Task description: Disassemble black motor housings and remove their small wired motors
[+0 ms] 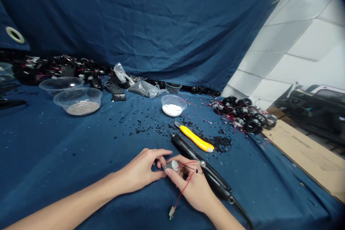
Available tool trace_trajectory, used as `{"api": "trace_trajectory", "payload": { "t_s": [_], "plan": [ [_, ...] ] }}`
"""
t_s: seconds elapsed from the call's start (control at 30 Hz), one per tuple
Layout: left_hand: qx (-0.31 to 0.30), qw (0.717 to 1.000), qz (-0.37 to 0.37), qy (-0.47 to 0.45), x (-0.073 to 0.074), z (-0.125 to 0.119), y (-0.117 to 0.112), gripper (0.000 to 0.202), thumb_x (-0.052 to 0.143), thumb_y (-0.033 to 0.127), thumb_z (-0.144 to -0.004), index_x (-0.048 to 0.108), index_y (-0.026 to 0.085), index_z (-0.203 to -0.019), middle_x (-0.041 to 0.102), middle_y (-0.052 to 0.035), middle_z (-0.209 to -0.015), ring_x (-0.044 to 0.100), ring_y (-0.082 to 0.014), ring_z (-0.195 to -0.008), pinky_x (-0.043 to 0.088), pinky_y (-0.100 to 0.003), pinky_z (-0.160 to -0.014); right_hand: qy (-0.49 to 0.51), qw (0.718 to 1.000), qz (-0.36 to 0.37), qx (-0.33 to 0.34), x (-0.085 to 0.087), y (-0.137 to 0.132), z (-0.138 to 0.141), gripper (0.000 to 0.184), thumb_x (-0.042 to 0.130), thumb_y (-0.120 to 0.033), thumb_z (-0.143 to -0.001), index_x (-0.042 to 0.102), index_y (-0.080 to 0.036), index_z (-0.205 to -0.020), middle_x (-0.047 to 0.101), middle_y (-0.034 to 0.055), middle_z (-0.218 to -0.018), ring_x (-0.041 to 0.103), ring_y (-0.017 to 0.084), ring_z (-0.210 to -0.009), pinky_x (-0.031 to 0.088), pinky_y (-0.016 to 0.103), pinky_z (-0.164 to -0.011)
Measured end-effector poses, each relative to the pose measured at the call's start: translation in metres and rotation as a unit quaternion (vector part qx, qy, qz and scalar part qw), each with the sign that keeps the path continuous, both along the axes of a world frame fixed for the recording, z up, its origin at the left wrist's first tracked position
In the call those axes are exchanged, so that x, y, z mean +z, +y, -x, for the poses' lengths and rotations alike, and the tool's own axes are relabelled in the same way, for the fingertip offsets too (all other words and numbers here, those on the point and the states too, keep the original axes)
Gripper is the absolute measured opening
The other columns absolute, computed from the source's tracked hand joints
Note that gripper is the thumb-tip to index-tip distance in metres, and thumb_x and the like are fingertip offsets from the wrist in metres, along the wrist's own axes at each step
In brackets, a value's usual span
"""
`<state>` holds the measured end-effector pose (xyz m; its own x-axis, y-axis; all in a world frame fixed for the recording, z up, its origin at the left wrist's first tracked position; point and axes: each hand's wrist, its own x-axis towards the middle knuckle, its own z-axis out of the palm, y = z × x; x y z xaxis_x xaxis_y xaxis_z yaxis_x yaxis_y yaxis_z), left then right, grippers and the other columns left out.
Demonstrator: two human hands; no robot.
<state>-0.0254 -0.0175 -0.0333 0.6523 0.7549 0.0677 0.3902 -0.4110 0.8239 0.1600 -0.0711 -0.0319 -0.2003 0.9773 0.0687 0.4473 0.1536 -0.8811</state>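
My right hand (192, 187) is closed around a small silver motor (172, 166), thumb on its near side. Red and black wires run from the motor, and a small connector or board (171, 212) hangs on a red wire below the hand. Close against the motor's left side is my left hand (142, 170), its index finger stretched out and the thumb apart; whether its fingertips touch the motor is hard to tell. A black electric screwdriver (188, 151) with a cord lies just beyond and right of my right hand. Beside it rests a yellow utility knife (196, 138), blade out.
Small black screws (219, 143) are scattered across the blue cloth. Clear bowls hold white bits (172, 110) and silvery bits (83, 107). Black parts with red wires are heaped at right (250, 115) and back left (67, 66). A grey plastic bag (145, 89) lies at the back.
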Motion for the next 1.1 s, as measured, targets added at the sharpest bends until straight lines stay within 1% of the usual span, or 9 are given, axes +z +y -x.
{"api": "trace_trajectory", "payload": {
  "t_s": [0.13,0.27,0.4,0.53,0.63,0.73,0.83,0.97,1.1],
  "plan": [
    [0.004,0.999,-0.028,0.017,-0.003,0.001,-0.001,0.052,0.064,0.016,-0.078,0.057,0.022,-0.129,0.071,0.0024,-0.092,0.062,-0.0150,-0.082,0.044,-0.027,-0.080,-0.030,0.999,-0.016,-0.006,0.000,0.000,0.001,0.019,0.060,-0.034,-0.085,0.064,-0.017,-0.093,0.051,-0.0027,-0.066,0.046,0.012,-0.061,0.038,0.023,-0.060],
    [0.004,0.999,-0.049,0.019,-0.001,0.000,-0.002,0.055,0.062,0.010,-0.075,0.057,0.021,-0.128,0.069,0.0018,-0.092,0.061,-0.0151,-0.082,0.044,-0.028,-0.083,-0.021,1.000,-0.019,-0.003,-0.003,0.001,0.001,0.018,0.060,-0.033,-0.085,0.062,-0.016,-0.090,0.048,-0.0035,-0.065,0.045,0.011,-0.059,0.037,0.023,-0.058],
    [-0.002,0.997,-0.065,0.035,0.003,-0.001,-0.005,0.056,0.059,0.007,-0.072,0.058,0.020,-0.126,0.069,0.0006,-0.091,0.061,-0.0167,-0.084,0.044,-0.029,-0.083,-0.028,0.999,-0.029,0.006,-0.006,0.001,0.000,0.015,0.060,-0.032,-0.085,0.062,-0.017,-0.089,0.046,-0.0045,-0.062,0.043,0.010,-0.056,0.035,0.022,-0.055],
    [-0.007,0.996,-0.073,0.045,0.002,-0.002,-0.006,0.059,0.059,0.006,-0.070,0.057,0.020,-0.128,0.069,0.0001,-0.091,0.060,-0.0180,-0.085,0.045,-0.030,-0.083,-0.035,0.998,-0.054,0.004,-0.007,0.000,0.000,0.015,0.060,-0.031,-0.084,0.062,-0.016,-0.085,0.048,-0.0039,-0.063,0.045,0.010,-0.056,0.037,0.021,-0.055],
    [-0.006,0.997,-0.069,0.030,-0.001,-0.003,-0.006,0.060,0.061,0.007,-0.074,0.055,0.021,-0.131,0.069,-0.0002,-0.094,0.061,-0.0176,-0.088,0.045,-0.029,-0.084,-0.041,0.997,-0.066,0.001,-0.006,-0.001,0.000,0.015,0.060,-0.031,-0.085,0.061,-0.016,-0.083,0.047,-0.0040,-0.061,0.045,0.010,-0.054,0.036,0.020,-0.052],
    [-0.002,0.998,-0.056,0.015,-0.004,-0.004,-0.005,0.053,0.065,0.012,-0.079,0.056,0.022,-0.130,0.070,0.0006,-0.095,0.062,-0.0166,-0.088,0.044,-0.028,-0.085,-0.053,0.995,-0.087,-0.003,-0.005,-0.001,-0.002,0.016,0.061,-0.031,-0.084,0.062,-0.016,-0.081,0.046,-0.0050,-0.057,0.042,0.009,-0.049,0.033,0.020,-0.048],
    [0.004,0.999,-0.032,0.000,-0.004,-0.005,-0.005,0.049,0.068,0.013,-0.078,0.059,0.022,-0.126,0.072,0.0023,-0.091,0.065,-0.0151,-0.084,0.045,-0.026,-0.084,-0.064,0.991,-0.114,-0.001,-0.006,0.001,-0.003,0.015,0.062,-0.031,-0.084,0.063,-0.016,-0.079,0.049,-0.0043,-0.058,0.043,0.008,-0.049,0.034,0.019,-0.048],
    [-0.009,0.999,-0.011,-0.031,-0.005,-0.006,-0.006,0.044,0.067,0.011,-0.078,0.062,0.020,-0.121,0.073,0.0036,-0.084,0.067,-0.0125,-0.077,0.047,-0.022,-0.078,-0.066,0.985,-0.158,0.013,-0.009,0.004,-0.005,0.015,0.063,-0.028,-0.083,0.061,-0.016,-0.074,0.051,-0.0034,-0.059,0.043,0.008,-0.051,0.033,0.020,-0.049],
    [-0.015,0.999,-0.005,-0.038,-0.003,-0.006,-0.007,0.040,0.069,0.013,-0.077,0.064,0.018,-0.116,0.073,0.0031,-0.084,0.068,-0.0126,-0.078,0.047,-0.021,-0.077,-0.059,0.985,-0.162,0.026,-0.015,0.004,-0.008,0.015,0.064,-0.030,-0.083,0.062,-0.016,-0.076,0.055,-0.0012,-0.063,0.046,0.010,-0.055,0.034,0.020,-0.051]
  ]
}}
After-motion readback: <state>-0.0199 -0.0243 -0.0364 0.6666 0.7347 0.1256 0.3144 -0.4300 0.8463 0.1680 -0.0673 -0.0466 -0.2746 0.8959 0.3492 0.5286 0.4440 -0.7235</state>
